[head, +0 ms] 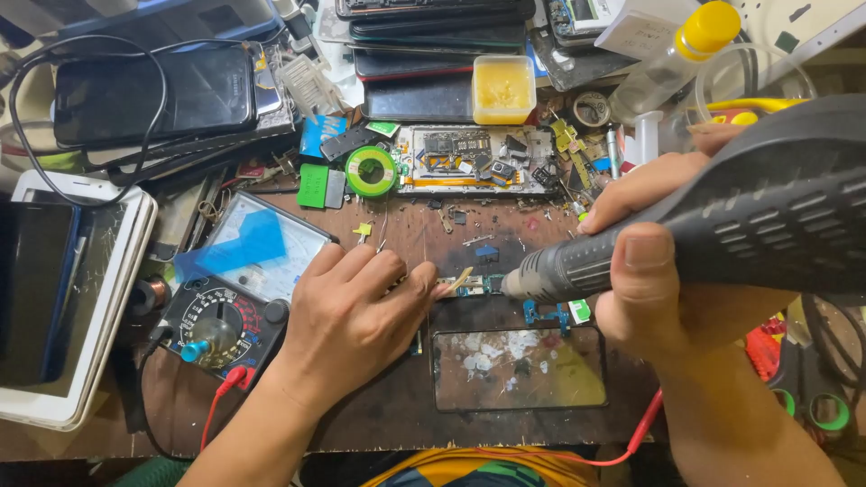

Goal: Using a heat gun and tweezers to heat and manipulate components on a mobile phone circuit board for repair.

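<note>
Black ribbed plastic, head view: hot-air tool clamped in right hand, fingers wrapped fully around the barrel, thumb laid flat across the near side. Grey metal nozzle projecting left of that grip, tip just beside small circuit board.

Left hand resting palm down on wooden bench, fingers curled and loosely closed. Held at the fingertips, or merely touched: cannot tell. Thin pale stick or tweezer tip emerging at the fingertips, angled up toward the nozzle. Small circuit board lying directly between the two grips, touching the left fingertips, just ahead of the nozzle tip.

Below and between both grips: dark phone frame with worn, patchy inner surface, flat on the bench. Just under the nozzle: small blue-green connector part.

Left of the left-hand grip: analogue multimeter with black dial section, red test lead plugged in near the wrist. Further left: white tablet with cracked glass.

Beyond both grips, toward the far bench edge: opened phone chassis, green tape roll, yellow tub of paste, clear bottle with yellow cap, stacked dark phones.
</note>
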